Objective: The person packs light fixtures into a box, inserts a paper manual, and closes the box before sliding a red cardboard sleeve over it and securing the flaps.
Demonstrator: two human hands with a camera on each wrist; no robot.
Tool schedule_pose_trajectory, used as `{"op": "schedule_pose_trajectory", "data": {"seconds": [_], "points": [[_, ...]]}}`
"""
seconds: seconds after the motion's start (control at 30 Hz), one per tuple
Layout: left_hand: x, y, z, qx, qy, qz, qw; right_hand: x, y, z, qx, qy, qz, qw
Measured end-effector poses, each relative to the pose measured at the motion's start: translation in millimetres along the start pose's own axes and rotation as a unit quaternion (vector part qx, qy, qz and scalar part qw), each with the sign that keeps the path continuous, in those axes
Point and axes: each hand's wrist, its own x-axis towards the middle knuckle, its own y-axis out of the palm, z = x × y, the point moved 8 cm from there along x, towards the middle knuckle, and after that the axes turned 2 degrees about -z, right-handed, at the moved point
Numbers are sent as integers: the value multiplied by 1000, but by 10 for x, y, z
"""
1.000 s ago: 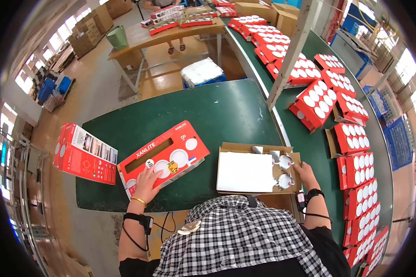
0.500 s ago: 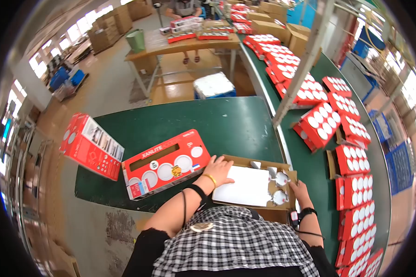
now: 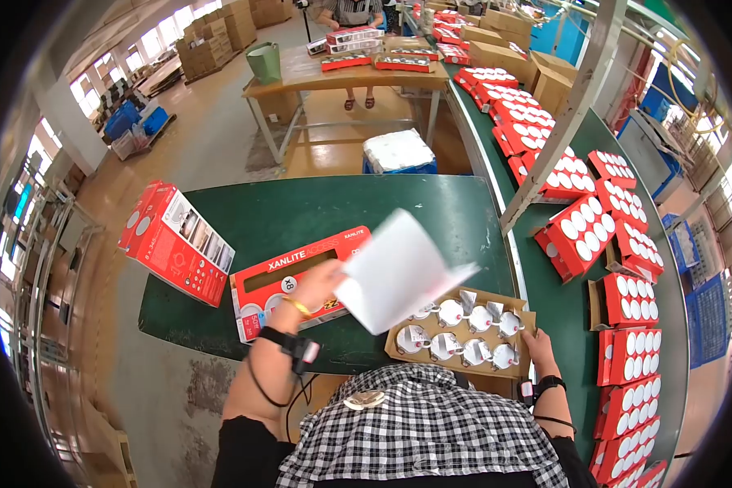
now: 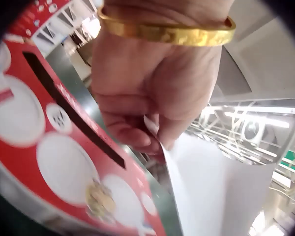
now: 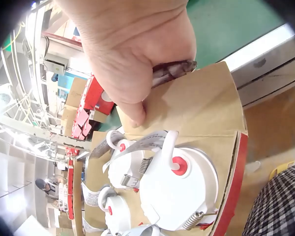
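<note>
My left hand (image 3: pixel 319 283) pinches the edge of a white paper sheet (image 3: pixel 398 264), which hangs bent in the air and is blurred. In the left wrist view, the sheet (image 4: pixel 201 191) runs out from between thumb and fingers. Below that hand lies a red XANLITE box (image 3: pixel 262 285) with a long cut-out window. My right hand (image 3: pixel 538 350) grips the end flap of an open cardboard tray (image 3: pixel 525 319), thumb on the inner face and fingers behind. Rows of white round downlights (image 5: pixel 177 191) with coil springs and labelled cables fill the tray; the sheet overlaps some in the head view.
Another red box (image 3: pixel 183 244) stands at the left end of the green table (image 3: pixel 317 195). A metal post (image 3: pixel 565 122) rises beside the conveyor at right, where several red boxes (image 3: pixel 626 301) line up. A person (image 3: pixel 354 12) stands behind the wooden table (image 3: pixel 301 89).
My left hand went from the red box to the white sheet on the tray, then lifted it up and leftward, baring the downlights. My right hand stays at the tray's end.
</note>
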Motion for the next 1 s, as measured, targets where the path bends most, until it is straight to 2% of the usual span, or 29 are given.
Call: {"op": "schedule_pose_trajectory", "data": {"seconds": [0.03,0.07,0.1,0.13,0.17,0.2,0.27,0.3,0.4,0.43,0.47,0.57,0.67,0.73,0.8,0.83,0.87,0.93,0.97,1.0], "points": [[-77,-254,170,-23,-67,4,997,17,1,-44,1,1,-1,1000],[-85,-516,378,85,-69,16,994,38,10,-65,12,-2,0,1000],[-66,-744,815,23,-38,-7,999,49,20,-77,23,-4,1,1000],[-205,-917,743,-14,-75,-13,997,47,26,-89,23,-3,0,1000],[-351,-1060,483,57,-74,-19,995,45,20,-87,17,-4,-3,1000],[-347,-1133,572,57,-73,-18,996,33,8,-59,11,-6,-7,1000],[-384,-1342,1062,80,-175,16,981,1,-6,-2,10,-4,-6,1000],[-402,-1420,1198,37,-191,6,981,-7,9,14,9,-2,-4,1000],[-498,-1649,917,-28,-168,5,985,43,20,-53,10,-4,-1,1000],[-450,-1802,1025,-73,-131,-2,989,43,24,-54,10,-5,0,1000],[-479,-1943,869,-98,-92,-28,991,17,14,-15,6,-6,-3,1000],[-536,-2268,577,-97,-78,-55,991,15,12,-11,1,3,-6,1000],[-614,-2367,286,-75,-85,-41,993,12,-2,3,-18,12,-12,1000],[-627,-2379,129,28,-72,-40,996,18,3,-21,-36,12,-16,999],[-559,-2233,288,66,-79,-8,995,48,23,-72,34,-11,-12,999],[-526,-2113,376,103,-85,26,991,48,27,-56,34,-12,-11,999],[-508,-1979,371,197,-79,31,977,32,20,-39,22,-9,-13,1000],[-414,-1731,627,288,-62,46,954,20,10,-63,10,-3,-17,1000],[-376,-1609,826,288,-61,49,954,40,28,-99,27,1,-12,1000],[-336,-1586,903,338,-3,-37,940,57,38,-124,43,4,-7,999]]}}
